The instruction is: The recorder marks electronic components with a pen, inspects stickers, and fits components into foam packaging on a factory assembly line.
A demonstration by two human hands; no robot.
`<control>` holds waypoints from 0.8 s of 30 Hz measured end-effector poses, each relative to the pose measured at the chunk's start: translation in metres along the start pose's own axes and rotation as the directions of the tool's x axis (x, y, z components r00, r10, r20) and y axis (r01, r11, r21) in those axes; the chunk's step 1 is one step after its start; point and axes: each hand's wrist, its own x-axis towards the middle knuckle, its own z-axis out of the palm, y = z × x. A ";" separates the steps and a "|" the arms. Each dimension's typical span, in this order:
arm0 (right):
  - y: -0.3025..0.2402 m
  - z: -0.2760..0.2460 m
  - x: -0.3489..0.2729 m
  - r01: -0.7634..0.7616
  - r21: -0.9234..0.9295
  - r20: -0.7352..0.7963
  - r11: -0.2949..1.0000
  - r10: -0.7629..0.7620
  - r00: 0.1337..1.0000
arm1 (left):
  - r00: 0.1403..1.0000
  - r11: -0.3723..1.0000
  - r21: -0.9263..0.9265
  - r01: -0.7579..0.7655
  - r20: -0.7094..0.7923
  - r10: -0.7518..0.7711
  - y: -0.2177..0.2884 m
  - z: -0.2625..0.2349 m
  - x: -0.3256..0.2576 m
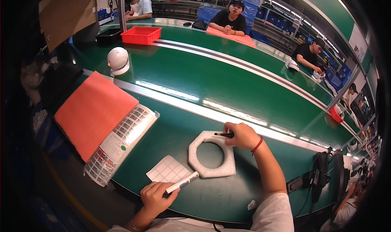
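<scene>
My left hand (155,198) is closed on a white label sheet (168,169) near the front edge of the green table. The sheet's near edge is folded or rolled into a narrow strip with dark print (183,182). A white foam ring (194,162), angular outside with a round hole, lies flat just right of the sheet. Over its far right rim, my right hand (241,136) grips a slim black pen-like tool (223,134). The tool's tip points left, and whether it touches the foam I cannot tell.
Left of the sheet, an orange mat (97,112) partly covers bagged label sheets (124,140). A white helmet-shaped item (118,61) and a red bin (141,35) stand farther back. Black straps and cables (319,177) lie at right. Several people work across the conveyor (171,71).
</scene>
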 end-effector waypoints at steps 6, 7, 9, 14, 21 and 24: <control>-0.006 -0.003 -0.003 0.087 -0.070 -0.045 0.994 -0.090 0.995 | 1.000 1.000 -0.002 0.009 0.016 -0.009 -0.001 -0.001 0.000; -0.004 -0.004 -0.003 0.088 -0.069 -0.045 0.994 -0.091 0.995 | 1.000 1.000 0.001 0.011 0.016 -0.011 -0.001 -0.001 0.000; 0.001 -0.006 -0.003 0.099 -0.012 -0.004 0.995 -0.099 0.995 | 1.000 1.000 0.007 0.012 0.018 -0.012 -0.001 -0.001 0.000; 0.001 0.007 -0.002 0.183 -0.128 -0.147 0.975 -0.201 0.969 | 1.000 1.000 0.010 0.021 0.021 -0.021 0.002 -0.002 0.001; 0.001 0.008 0.001 -0.155 -0.381 -0.332 0.911 0.022 0.943 | 1.000 1.000 -0.004 0.015 0.015 -0.015 0.001 -0.001 0.001; 0.005 0.003 0.003 -0.230 -0.372 -0.315 0.899 0.111 0.943 | 1.000 1.000 0.002 0.020 0.012 -0.020 -0.001 -0.001 0.000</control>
